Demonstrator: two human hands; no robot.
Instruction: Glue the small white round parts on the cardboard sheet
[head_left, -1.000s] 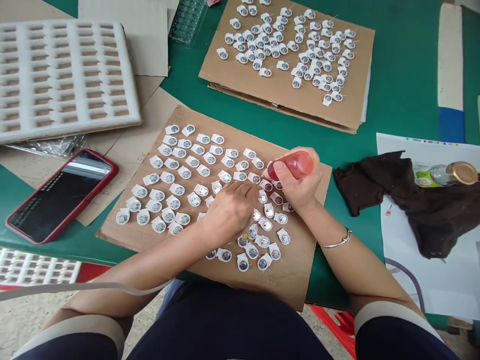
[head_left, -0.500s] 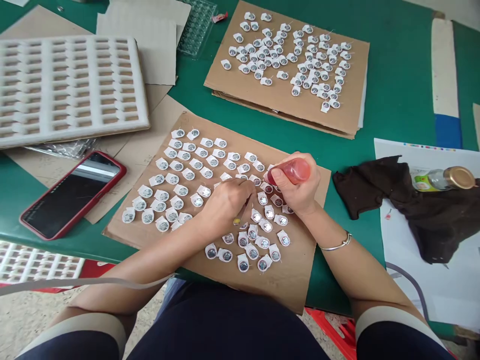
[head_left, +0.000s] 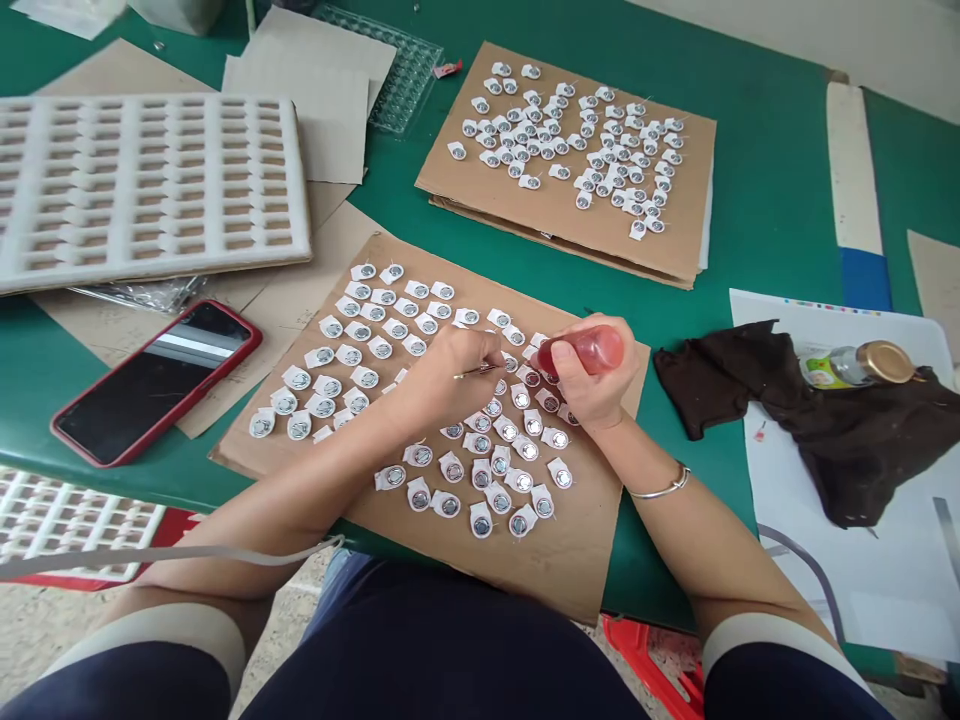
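My right hand (head_left: 600, 385) is wrapped round a squeeze bottle of red liquid (head_left: 596, 350), tilted with its narrow end down to the left. Opposite it, my left hand (head_left: 461, 375) is closed on a thin metal tool (head_left: 472, 373); its exact kind cannot be made out. Both hands hover over a brown cardboard sheet (head_left: 555, 560) covered with small white tabbed pieces, each with a round silvery centre. One such piece (head_left: 510, 363) lies between the two hands. My left hand and forearm hide some of the pieces.
A second cardboard sheet (head_left: 442, 180) with similar pieces lies farther back. On the left are a white slotted tray (head_left: 150, 180) and a red-cased phone (head_left: 154, 385). To the right, a dark cloth (head_left: 847, 450) and a small glass jar (head_left: 855, 365) rest on white paper (head_left: 892, 570).
My left hand has shifted slightly up and left, and the thin tool in it has turned to lie flatter. The right hand keeps the bottle near the same pieces. The camera view has shifted slightly.
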